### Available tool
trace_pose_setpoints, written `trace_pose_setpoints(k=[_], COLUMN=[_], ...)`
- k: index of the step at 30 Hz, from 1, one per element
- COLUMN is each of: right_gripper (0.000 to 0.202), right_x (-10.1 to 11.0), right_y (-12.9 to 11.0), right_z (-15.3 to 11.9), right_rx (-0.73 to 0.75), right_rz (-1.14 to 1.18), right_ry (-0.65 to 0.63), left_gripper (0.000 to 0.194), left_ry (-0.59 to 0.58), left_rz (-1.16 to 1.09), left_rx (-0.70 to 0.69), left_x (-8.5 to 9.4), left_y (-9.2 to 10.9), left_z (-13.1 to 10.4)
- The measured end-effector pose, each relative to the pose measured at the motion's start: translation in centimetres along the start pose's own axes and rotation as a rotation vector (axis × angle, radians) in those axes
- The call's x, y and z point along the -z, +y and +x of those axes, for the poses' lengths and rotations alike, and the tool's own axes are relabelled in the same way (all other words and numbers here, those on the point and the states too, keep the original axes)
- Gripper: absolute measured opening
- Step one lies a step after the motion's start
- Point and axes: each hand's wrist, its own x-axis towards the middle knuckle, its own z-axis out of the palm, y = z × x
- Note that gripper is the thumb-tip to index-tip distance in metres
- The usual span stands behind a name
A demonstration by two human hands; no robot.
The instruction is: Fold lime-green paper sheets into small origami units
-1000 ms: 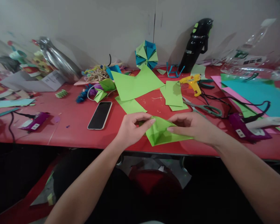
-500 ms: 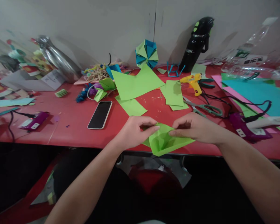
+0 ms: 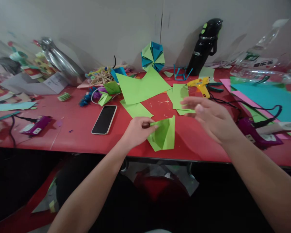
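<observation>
Folded green paper (image 3: 165,137): right of the smartphone (image 3: 104,119) (landmark), near the front edge of the red tabletop (image 3: 72,140), creased panels standing up. Whether its lower edge rests on the table: cannot tell. Read left to right from here. Well left of the phone, a purple power strip (image 3: 36,126) with a cord plugged in, presumably sited to serve that end. Left of the phone and farther back, a steel vacuum jug (image 3: 63,64) by the wall, probably kept there out of elbow range. Phone itself lies flat, screen dark; its spot likely spares the working area. Just right of it, left hand (image 3: 137,132), thumb and fingers clamped on the paper's left edge; pinching only the margin probably keeps the folds uncrushed. Behind and right of the phone, a large green sheet (image 3: 143,87) overlaps a green strip (image 3: 138,111), stock apparently within reach. Farther right of the phone and back, a yellow glue gun (image 3: 199,85), nozzle pointing toward a green card (image 3: 178,94). Well right of the phone, right hand (image 3: 213,118), slightly blurred: fingers apart, off the paper, nothing seen in it, so the left alone holds. Far right of the phone, a second purple power strip (image 3: 269,139), likely placed for cord reach.
</observation>
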Motion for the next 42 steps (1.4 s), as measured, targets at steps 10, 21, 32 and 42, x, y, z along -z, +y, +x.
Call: trace_pose_setpoints(k=[10,21,32,42], right_gripper=[0.016,0.019,0.008,0.014], right_x=[-4.7,-3.0,-2.7,-4.7], right_y=[-0.9,1.2,1.5,1.6], right_z=[-3.7,-2.4,-2.0,-2.2], right_rx=[0.624,0.48,0.418,0.473], right_rz=[-0.949,-0.916,-0.861,-0.867], right_ry=[-0.358,-0.111,-0.178,-0.211], left_gripper=[0.012,0.02,0.021,0.009], left_ry=[0.03,-0.031,-0.142,-0.134], left_rz=[-0.148,-0.426,-0.528,-0.519], left_rx=[0.042,0.2,0.327,0.325], left_x=[-1.3,-1.3,-1.1,-2.2], left_y=[-1.3,-0.8,-0.1,0.0], left_z=[1.0,0.6,0.6,0.5])
